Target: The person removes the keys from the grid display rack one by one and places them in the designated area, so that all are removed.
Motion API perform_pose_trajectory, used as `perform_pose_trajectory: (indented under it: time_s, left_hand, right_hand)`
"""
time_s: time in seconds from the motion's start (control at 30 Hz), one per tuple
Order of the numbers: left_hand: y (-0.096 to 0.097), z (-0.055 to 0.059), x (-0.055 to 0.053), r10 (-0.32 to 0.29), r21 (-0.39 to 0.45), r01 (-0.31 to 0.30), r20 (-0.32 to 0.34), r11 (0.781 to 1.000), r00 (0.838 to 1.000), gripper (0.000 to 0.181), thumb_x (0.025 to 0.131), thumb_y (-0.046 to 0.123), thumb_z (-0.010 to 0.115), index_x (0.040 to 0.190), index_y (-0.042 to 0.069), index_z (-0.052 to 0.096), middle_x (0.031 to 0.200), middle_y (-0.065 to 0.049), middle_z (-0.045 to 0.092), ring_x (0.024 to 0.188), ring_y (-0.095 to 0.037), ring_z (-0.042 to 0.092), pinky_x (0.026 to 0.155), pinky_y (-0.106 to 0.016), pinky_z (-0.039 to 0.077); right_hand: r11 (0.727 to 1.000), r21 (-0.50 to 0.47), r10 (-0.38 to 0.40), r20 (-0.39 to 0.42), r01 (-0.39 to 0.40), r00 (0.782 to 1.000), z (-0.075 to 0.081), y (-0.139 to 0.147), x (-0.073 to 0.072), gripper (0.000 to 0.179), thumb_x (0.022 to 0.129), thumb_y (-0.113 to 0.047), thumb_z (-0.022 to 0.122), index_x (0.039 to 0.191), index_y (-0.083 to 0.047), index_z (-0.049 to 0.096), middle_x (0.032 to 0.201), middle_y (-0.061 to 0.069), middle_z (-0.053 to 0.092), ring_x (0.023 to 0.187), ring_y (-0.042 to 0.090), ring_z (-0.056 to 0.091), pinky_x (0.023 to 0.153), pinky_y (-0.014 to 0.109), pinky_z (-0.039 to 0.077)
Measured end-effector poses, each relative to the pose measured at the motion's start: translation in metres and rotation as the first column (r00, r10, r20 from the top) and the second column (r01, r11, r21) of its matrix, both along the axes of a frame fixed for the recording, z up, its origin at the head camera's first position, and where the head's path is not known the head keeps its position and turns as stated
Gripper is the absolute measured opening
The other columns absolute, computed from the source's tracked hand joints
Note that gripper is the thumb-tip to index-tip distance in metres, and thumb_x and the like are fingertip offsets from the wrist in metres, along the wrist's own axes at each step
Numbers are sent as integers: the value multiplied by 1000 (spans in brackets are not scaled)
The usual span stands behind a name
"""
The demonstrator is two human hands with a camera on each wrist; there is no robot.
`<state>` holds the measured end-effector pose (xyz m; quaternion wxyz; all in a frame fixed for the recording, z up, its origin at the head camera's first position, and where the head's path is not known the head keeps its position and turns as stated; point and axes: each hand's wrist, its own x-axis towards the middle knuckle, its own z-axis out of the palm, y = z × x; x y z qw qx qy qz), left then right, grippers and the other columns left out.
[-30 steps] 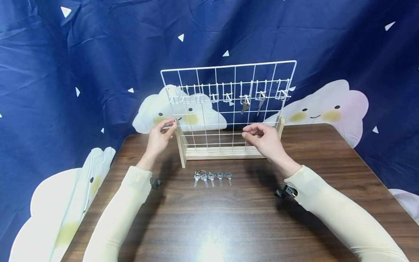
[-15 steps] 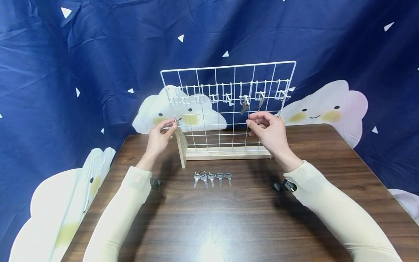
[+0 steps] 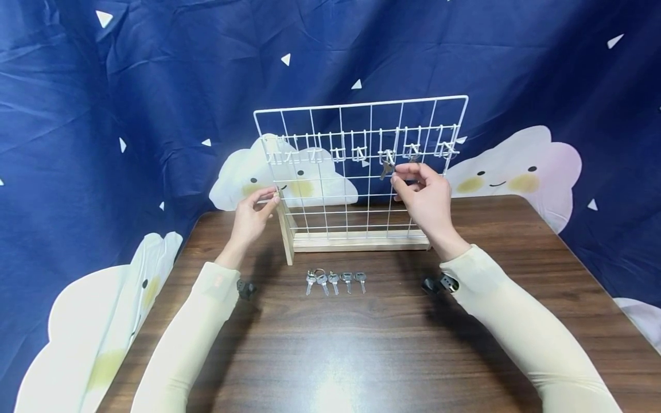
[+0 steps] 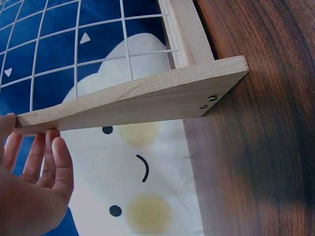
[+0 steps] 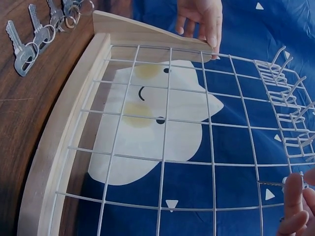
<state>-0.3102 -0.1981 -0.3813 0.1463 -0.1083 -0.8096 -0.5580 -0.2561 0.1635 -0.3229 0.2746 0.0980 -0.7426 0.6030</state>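
My left hand holds the upper part of the wooden side piece of a white wire grid rack, thumb on one side and fingers on the other. Raised in front of the grid's right half, my right hand has its thumb and index fingertips a little apart, right beside a hanging key. That key's blade also shows by the fingers in the right wrist view. A second key hangs farther right, mostly covered by the right hand. Several silver keys lie in a row on the table.
A row of white hooks runs across the upper grid. The rack's wooden base bar rests on the dark wood table, behind the row of keys. A blue curtain with cloud shapes hangs behind.
My right hand has risen from the lower grid to the hanging keys and now covers most of the right one. The left hand and the keys on the table have stayed put.
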Motion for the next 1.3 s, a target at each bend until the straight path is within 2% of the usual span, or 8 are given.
perform_pose_trajectory:
  time_s: [0.07,0.17,0.3,0.47,0.6,0.87,1.1,1.3]
  left_hand:
    - [0,0,0,2,1,-2,3,1000,1000,40,95,29,69,130,10,65,127,-18,67,104,-37,71,85,-46,63]
    - [0,1,0,0,-2,0,17,1000,1000,41,96,27,69,132,9,64,129,-19,66,106,-39,70,79,-29,63]
    - [2,6,4,-9,-5,9,36,1000,999,41,97,21,67,133,4,62,131,-24,64,108,-43,68,70,-11,57]
    - [8,23,19,-20,-4,20,42,1000,999,39,97,14,66,132,-1,60,130,-27,63,108,-46,67,68,-10,56]
    - [11,30,26,-19,-11,19,40,1000,999,38,97,13,65,132,-2,60,130,-27,63,108,-45,68,69,-11,56]
    - [10,28,25,-31,6,30,45,1000,999,39,97,13,65,132,-3,60,129,-28,63,109,-49,66,69,-11,56]
    - [10,28,25,-20,-10,20,51,1000,999,39,97,15,65,132,-1,61,130,-26,64,108,-45,67,68,-10,55]
    - [10,29,25,-20,-17,21,47,1000,999,39,97,14,66,132,-2,61,129,-26,64,108,-44,68,71,-13,58]
  right_hand:
    - [1000,0,-6,-12,6,1000,0,-1,-3,23,89,-16,74,108,-3,72,97,13,74,54,3,63,57,22,60]
    - [999,32,-30,-33,32,999,1,-2,-7,22,89,-17,74,108,-6,73,98,15,74,55,2,64,56,20,59]
    - [990,108,-87,-53,93,995,1,-4,-10,21,90,-21,74,108,-11,74,99,12,76,56,0,65,53,15,55]
    - [978,155,-132,-39,136,991,-1,-5,-16,21,89,-25,75,107,-14,74,99,9,77,55,-6,63,49,13,50]
    - [987,117,-109,-20,110,994,-2,-7,-21,23,90,-24,75,106,-9,73,98,14,77,53,-6,62,50,14,52]
    - [988,78,-133,-7,133,991,-2,-10,-24,20,90,-23,75,100,-6,74,85,8,76,54,1,65,53,14,55]
    - [996,10,-84,-31,85,996,0,-9,-21,19,89,-11,74,102,2,73,78,-6,70,53,2,63,52,12,54]
    - [999,-4,-54,-80,54,995,2,-8,-12,19,89,-14,75,101,1,73,76,-13,68,54,0,63,53,14,55]
